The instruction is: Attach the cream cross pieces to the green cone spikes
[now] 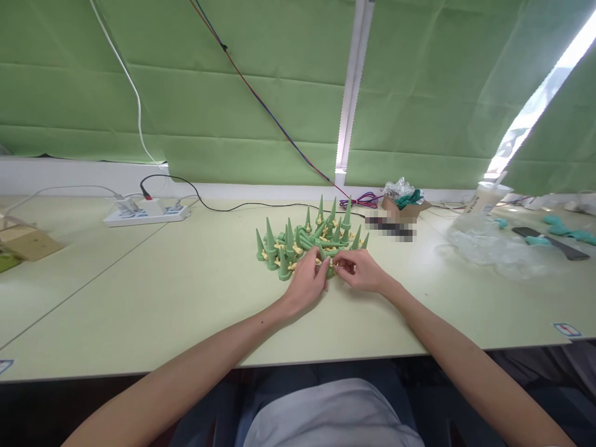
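A cluster of green pointed cones (270, 244) stands on the table in front of me, with small yellow pieces (297, 248) attached to or lying among them. Several green cones lie on their sides in the middle of the cluster. At its near edge my left hand (307, 279) is closed around one green cone (322, 253), whose tip shows above the fingers. Close beside it, my right hand (360, 270) pinches at the right side of the same cone. What sits between the right fingertips is too small to make out, possibly a yellow piece.
A white power strip (149, 214) with plugs lies at the back left, near a cardboard box (30, 242). Behind the cones are coiled wires (365, 200) and a small box (404, 210). On the right stand a cup (487, 197), a plastic bag (493, 245) and a dark phone-like object (549, 243).
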The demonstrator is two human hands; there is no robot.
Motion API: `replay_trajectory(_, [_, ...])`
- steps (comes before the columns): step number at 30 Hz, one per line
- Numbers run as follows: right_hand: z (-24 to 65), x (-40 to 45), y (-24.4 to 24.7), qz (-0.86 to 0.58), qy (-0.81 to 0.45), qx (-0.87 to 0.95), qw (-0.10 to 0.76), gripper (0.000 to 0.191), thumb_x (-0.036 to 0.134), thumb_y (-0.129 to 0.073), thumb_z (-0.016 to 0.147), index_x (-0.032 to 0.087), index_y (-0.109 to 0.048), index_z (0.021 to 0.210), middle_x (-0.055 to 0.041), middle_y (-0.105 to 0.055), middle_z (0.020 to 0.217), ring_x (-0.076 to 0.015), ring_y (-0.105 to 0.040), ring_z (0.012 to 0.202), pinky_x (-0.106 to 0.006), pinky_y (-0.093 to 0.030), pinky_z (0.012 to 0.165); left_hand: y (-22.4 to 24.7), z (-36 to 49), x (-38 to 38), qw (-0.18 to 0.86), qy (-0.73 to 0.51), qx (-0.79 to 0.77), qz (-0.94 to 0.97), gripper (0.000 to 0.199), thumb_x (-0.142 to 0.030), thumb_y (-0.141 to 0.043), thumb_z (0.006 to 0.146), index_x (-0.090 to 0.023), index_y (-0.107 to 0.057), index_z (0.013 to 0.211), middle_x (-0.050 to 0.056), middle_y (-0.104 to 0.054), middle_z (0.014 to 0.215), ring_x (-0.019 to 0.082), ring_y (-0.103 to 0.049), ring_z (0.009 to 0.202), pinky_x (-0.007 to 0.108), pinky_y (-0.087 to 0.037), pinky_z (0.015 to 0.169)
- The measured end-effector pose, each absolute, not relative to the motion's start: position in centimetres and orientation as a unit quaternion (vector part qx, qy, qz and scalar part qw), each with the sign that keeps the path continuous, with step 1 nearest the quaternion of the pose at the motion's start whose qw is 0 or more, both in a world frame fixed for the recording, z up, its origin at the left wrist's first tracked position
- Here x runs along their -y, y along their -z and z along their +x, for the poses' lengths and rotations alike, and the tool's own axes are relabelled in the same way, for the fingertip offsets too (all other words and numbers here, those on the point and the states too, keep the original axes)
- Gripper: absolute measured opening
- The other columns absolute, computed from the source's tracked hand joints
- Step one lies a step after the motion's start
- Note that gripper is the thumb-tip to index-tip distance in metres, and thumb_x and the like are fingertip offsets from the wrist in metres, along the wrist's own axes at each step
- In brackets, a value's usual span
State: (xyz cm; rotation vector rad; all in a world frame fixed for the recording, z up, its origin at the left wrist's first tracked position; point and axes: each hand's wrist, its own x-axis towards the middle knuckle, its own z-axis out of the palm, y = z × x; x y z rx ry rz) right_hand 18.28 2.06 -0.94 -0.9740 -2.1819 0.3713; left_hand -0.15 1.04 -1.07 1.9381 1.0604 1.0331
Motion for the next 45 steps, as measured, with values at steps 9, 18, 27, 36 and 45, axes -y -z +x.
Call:
replay_trajectory(9, [18.19,-2.07,0.84,-0.379,-0.132,0.849,0.344,0.009,0.018,-0.054,0.084,0.018,-0.059,0.077,0.0028,-0.055,0.060,-0.0097,-0.048,0.054,-0.022,-0.038,0.056,1.13,-0.21,-1.19,0.333,-0.404,-0.409,0.747,0.027,-0.046,-0.043,0.094,-0.022,-0.039,0.082,-0.007,-0.047,0.052,0.013,-0.051,0.044,0.028,-0.040,0.055])
replay_trajectory(18, [18.19,-2.09,0.73,-0.395,-0.131,0.844,0.338,0.010,0.020,-0.053,0.088,0.019,-0.062,0.082,0.0030,-0.056,0.060,-0.0102,-0.047,0.054,-0.023,-0.037,0.057,1.08,-0.21,-1.45,0.299,-0.421,-0.397,0.759,0.027,-0.044,-0.047,0.093,-0.022,-0.047,0.077,0.001,-0.056,0.069,0.017,-0.055,0.063,0.028,-0.042,0.057])
replay_trajectory(27, [18.22,-2.16,0.84,-0.405,-0.123,0.843,0.333,0.013,0.015,-0.050,0.087,0.019,-0.061,0.081,0.0026,-0.056,0.061,-0.0107,-0.046,0.054,-0.024,-0.036,0.058,1.05,-0.20,-1.27,0.310,-0.412,-0.393,0.761,0.025,-0.045,-0.049,0.091,-0.021,-0.054,0.086,0.004,-0.056,0.083,0.015,-0.053,0.062,0.028,-0.044,0.056])
replay_trajectory(36, [18.24,-2.28,0.97,-0.404,-0.115,0.846,0.329,0.018,0.017,-0.046,0.091,0.020,-0.062,0.084,0.0029,-0.055,0.061,-0.0108,-0.044,0.053,-0.024,-0.035,0.059,1.24,-0.17,-1.26,0.293,-0.404,-0.388,0.775,0.022,-0.040,-0.052,0.089,-0.020,-0.056,0.097,0.006,-0.055,0.102,0.011,-0.052,0.060,0.028,-0.047,0.057])
replay_trajectory(45, [18.11,-2.19,0.61,-0.410,-0.125,0.842,0.328,0.028,0.025,-0.043,0.096,0.020,-0.052,0.070,0.0041,-0.049,0.057,-0.0100,-0.038,0.050,-0.024,-0.031,0.057,1.59,-0.19,-1.33,0.308,-0.413,-0.373,0.771,0.011,-0.029,-0.051,0.086,-0.020,-0.050,0.093,0.004,-0.056,0.100,0.009,-0.051,0.056,0.026,-0.045,0.055])
